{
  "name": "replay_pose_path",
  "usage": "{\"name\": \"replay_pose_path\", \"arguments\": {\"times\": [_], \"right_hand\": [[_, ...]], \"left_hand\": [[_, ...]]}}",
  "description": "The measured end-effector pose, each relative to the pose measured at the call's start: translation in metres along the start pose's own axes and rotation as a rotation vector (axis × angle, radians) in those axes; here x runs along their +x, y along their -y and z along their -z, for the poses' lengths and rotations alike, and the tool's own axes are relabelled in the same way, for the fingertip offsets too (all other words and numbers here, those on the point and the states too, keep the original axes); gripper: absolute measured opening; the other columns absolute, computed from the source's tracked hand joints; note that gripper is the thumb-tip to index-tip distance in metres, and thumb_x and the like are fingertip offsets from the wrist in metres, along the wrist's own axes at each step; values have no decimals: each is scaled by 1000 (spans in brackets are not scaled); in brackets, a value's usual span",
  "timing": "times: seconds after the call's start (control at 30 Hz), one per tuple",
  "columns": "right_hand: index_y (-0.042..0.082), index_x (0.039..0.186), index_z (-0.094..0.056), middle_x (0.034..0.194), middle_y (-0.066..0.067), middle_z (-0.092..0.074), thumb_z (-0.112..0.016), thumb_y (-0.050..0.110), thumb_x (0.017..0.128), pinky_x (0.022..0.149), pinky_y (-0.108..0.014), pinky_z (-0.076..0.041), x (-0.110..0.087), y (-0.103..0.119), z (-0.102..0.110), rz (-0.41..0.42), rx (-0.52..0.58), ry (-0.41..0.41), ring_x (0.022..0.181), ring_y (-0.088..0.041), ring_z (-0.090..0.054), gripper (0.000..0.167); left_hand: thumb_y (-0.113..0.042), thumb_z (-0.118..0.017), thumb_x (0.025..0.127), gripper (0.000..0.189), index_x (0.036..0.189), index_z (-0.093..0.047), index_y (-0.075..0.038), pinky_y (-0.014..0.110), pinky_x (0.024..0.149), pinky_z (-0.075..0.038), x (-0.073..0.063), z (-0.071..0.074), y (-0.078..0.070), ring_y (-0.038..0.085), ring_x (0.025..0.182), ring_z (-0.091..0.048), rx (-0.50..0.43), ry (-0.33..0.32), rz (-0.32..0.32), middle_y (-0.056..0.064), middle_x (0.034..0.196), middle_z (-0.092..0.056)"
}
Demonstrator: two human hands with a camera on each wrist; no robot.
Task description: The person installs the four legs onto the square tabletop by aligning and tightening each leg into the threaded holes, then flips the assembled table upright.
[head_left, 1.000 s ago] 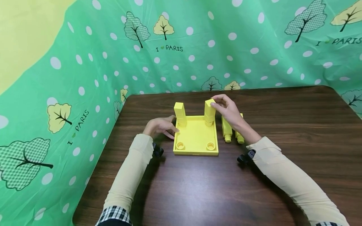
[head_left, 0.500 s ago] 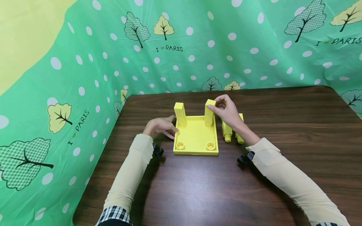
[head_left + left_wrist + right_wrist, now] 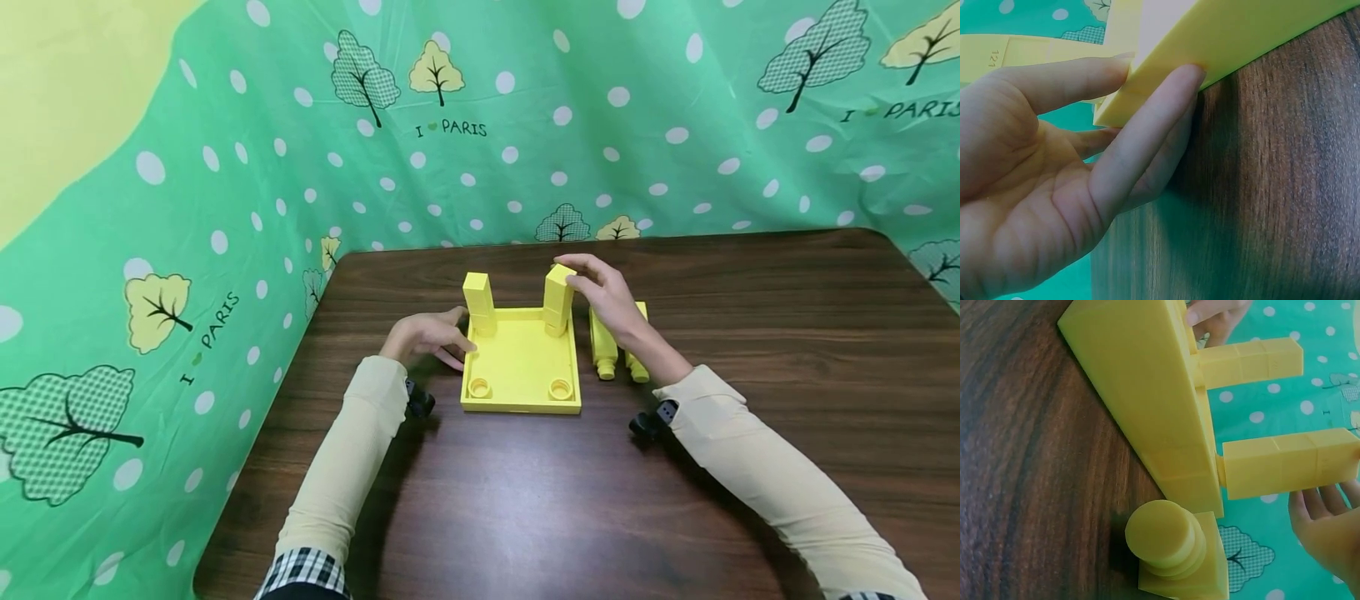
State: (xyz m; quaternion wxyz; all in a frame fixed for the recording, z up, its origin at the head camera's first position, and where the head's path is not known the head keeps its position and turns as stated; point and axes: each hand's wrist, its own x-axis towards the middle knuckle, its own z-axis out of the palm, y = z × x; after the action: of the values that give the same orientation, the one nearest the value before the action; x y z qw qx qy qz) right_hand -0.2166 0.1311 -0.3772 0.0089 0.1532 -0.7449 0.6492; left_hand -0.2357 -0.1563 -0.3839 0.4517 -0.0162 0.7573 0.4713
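Observation:
A yellow square panel [image 3: 521, 367] with a raised rim lies on the table, two round sockets showing at its near corners. My left hand [image 3: 429, 335] grips its left wall, thumb over the rim and fingers against the outer side, as the left wrist view shows. One square yellow leg [image 3: 480, 304] stands upright at the far left corner. At the far right corner stands a second leg [image 3: 558, 300]; the fingers and thumb of my right hand [image 3: 603, 292] hold it near the top. A narrow gap shows at its base in the right wrist view.
Two more yellow legs lie right of the panel: one nearer leg [image 3: 603, 346] and an outer leg [image 3: 637, 367] partly behind the right forearm. Their round stepped ends point toward me. The dark wooden table [image 3: 510, 500] ends at a green patterned cloth [image 3: 480, 192].
My right hand has shifted its fingers around the leg's top, and the leg has turned a little and sits lower than a second ago. The left hand and panel stay in place.

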Motion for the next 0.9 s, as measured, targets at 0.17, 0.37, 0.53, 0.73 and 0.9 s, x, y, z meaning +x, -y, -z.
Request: {"name": "replay_pose_path", "arguments": {"times": [0.17,0.37,0.53,0.73,0.9], "right_hand": [[2,134,-52,128,-6,-56,-49,19,100,97,-25,-45,0,2,1,-11,125,48,111,-11,-55,38],[1,129,-51,129,-5,-50,-51,17,99,90,-20,-48,0,2,0,-21,186,43,107,-10,-54,35],[0,126,-51,129,-9,-49,-55,16,97,89,-17,-45,-1,2,-1,-20,187,26,109,-9,-50,33],[-2,122,-49,115,0,-52,-60,14,95,86,-13,-45,-1,2,-3,-19,145,-10,107,-9,-50,34],[-3,123,-47,108,3,-52,-63,16,93,81,-14,-47,-1,3,-3,-34,97,-29,101,-10,-52,40]], "left_hand": [[-3,-61,92,96,154,9,-23,38,85,-59,1,1,0,28,99,-63,2,0,-1,20,122,-52],[-3,-61,91,97,154,10,-23,39,85,-58,1,1,0,28,99,-63,-3,4,3,20,121,-53],[-3,-62,91,96,154,9,-23,39,85,-59,1,1,0,27,98,-62,-4,-1,3,20,120,-52],[-3,-62,91,97,154,9,-23,39,85,-59,1,0,1,25,94,-60,0,-2,0,19,118,-49],[-3,-61,92,96,154,9,-23,39,85,-59,2,1,1,25,95,-60,0,-1,-3,19,118,-50]]}}
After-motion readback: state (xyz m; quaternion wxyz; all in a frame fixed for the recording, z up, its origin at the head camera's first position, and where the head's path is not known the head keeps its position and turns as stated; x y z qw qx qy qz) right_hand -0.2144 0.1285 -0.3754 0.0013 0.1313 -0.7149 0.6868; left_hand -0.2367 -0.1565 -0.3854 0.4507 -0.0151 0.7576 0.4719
